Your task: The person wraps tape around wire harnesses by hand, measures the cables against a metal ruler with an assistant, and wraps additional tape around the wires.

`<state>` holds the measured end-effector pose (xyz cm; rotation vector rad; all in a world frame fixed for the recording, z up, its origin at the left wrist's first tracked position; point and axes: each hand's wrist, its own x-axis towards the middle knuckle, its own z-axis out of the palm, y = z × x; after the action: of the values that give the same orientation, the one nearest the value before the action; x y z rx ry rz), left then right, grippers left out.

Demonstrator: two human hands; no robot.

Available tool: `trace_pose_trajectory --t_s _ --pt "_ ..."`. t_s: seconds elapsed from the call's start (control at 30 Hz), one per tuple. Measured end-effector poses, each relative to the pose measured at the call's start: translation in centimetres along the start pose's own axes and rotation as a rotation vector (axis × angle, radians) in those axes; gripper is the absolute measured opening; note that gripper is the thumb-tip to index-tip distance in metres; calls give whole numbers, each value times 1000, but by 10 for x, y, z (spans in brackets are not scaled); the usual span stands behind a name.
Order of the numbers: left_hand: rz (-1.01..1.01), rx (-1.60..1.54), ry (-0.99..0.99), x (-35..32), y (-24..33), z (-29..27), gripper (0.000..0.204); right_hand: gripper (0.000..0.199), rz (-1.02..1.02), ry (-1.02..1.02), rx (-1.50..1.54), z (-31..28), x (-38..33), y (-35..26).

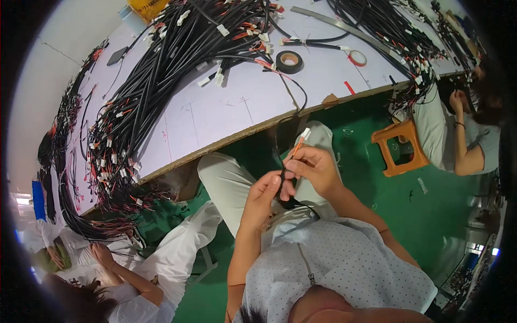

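Above my lap, my two hands hold a black cable (283, 182) whose end carries orange wires (297, 146) and a white connector (305, 133). My left hand (261, 196) is closed, its thumb and fingers pinching the dark cable. My right hand (316, 171) is closed near the orange wires, just below the connector, with its fingertips close to those of the left. The cable trails down toward my waist, and a dark strand runs up to the table edge. What exactly sits between the fingertips is partly hidden.
A large bundle of black cables (161, 81) with white connectors covers the white table (215, 116). Black tape (289, 62), a red-rimmed tape roll (357, 58) and a metal ruler (339, 24) lie there. An orange stool (399, 148) stands at right. Other people sit at both sides.
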<state>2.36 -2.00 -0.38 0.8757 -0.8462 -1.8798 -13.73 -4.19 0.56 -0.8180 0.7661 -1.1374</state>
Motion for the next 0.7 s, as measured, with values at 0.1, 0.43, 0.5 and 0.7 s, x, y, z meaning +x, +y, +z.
trace_pose_trajectory --t_s 0.1,0.43,0.5,0.7 --pt "-18 85 -13 -3 -3 -5 31 10 -6 12 -108 -5 2 2" --pt "-149 -145 -139 -8 0 -6 33 12 202 -252 206 -16 13 5" --pt "-155 -160 -132 -10 2 -6 33 12 134 -194 61 -12 12 7" --pt "-105 -101 -111 -15 1 -4 33 13 -9 -143 -49 3 -1 5"
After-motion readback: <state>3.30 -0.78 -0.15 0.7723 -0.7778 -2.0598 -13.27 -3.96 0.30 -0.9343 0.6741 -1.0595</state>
